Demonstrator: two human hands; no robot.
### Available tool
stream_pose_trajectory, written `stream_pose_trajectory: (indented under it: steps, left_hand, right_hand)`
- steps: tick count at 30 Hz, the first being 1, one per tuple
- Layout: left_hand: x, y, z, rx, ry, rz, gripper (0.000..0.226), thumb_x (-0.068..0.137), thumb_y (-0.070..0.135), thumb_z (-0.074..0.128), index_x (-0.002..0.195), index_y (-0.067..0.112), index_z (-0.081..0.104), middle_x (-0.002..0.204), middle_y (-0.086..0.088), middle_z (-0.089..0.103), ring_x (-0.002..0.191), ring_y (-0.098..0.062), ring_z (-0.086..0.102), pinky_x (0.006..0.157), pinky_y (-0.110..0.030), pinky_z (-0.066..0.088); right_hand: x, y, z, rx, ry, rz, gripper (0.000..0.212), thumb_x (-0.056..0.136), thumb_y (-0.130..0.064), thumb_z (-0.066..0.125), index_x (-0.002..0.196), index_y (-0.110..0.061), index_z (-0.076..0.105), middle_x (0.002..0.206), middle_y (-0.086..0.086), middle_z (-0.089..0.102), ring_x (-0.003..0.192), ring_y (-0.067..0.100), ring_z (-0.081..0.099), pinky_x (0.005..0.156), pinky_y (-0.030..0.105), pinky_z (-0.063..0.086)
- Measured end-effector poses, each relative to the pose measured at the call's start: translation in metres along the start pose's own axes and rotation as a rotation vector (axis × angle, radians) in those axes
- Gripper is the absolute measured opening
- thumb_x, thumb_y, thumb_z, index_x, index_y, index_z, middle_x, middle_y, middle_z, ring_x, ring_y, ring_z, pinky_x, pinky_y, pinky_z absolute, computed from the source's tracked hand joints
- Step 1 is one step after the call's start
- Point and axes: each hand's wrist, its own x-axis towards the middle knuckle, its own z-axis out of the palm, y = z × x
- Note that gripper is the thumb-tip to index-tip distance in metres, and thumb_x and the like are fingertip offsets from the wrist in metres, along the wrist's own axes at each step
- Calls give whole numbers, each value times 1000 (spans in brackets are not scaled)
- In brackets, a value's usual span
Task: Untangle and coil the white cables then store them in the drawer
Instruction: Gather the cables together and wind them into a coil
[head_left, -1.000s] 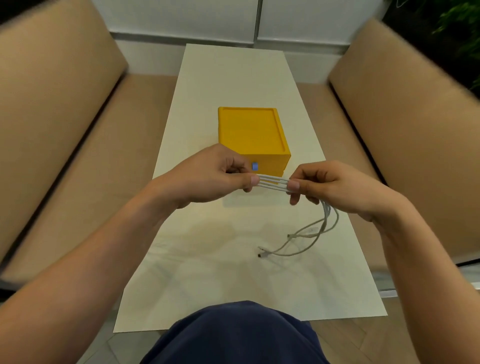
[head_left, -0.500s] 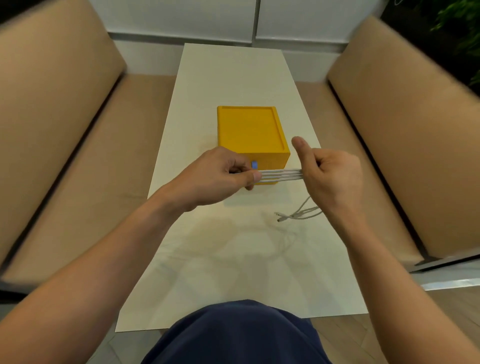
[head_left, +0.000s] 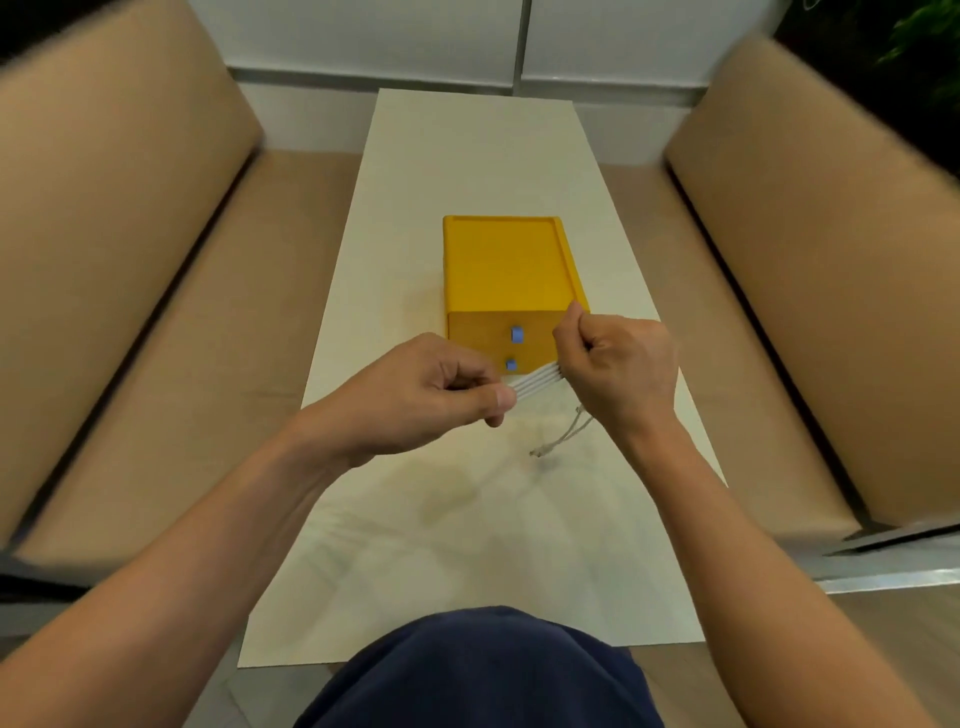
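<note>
Left hand pinches the white cables at one end, with the grip of the right hand clamped on the other, evidently to hold the loops taut. Yellow drawer unit behind stands closed.

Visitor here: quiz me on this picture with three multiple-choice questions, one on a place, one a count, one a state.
1. Where does the yellow drawer box stand? A on the white table; B on a bench; C on a lap.
2. How many blue knobs are on its front? A one; B two; C four.
3. The white cables are: A inside a drawer; B untouched on the table; C stretched between both hands.
1 A: it sits mid-table. 2 B: one above the other. 3 C: left hand and right hand grip them.
</note>
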Motion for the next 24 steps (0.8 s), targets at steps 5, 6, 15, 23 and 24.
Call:
stream_pose_trajectory:
  steps: [5,6,15,23,24]
  left_hand:
    - [0,-12,-17,65,39,-53,30,100,32,65,73,22,71,52,9,41,48,-9,31,48,-19,26]
    - [0,-14,-20,65,47,-59,30,100,32,65,73,22,71,52,9,39,48,-10,29,47,-20,25]
    - [-6,-19,-32,62,-197,-97,30,100,39,62,81,19,73,63,-1,61,58,-14,48,58,-27,39]
    - [4,5,-8,66,-167,-25,30,100,46,55,101,21,71,86,2,76,78,-11,75,76,-29,58]
    - [7,6,-4,41,-152,-17,29,102,43,56,98,19,71,82,1,74,71,-11,72,69,-28,56]
  right_hand:
    - [-1,-6,-28,332,-346,83,66,104,-46,55,48,-13,42,41,0,37,39,12,34,45,30,29]
    - [0,-8,-38,405,-483,112,64,102,-49,57,49,-14,45,41,-4,35,40,11,34,47,25,28]
    - [5,-5,-74,493,-851,-13,24,102,-30,61,88,-16,74,53,-15,42,50,7,36,51,14,27]
    - [6,-16,-65,407,-872,-73,22,101,-35,62,89,-21,74,57,-15,50,52,9,42,51,19,28]
    - [7,-15,-65,394,-861,-73,22,101,-35,62,90,-21,75,56,-15,50,52,9,43,50,18,29]
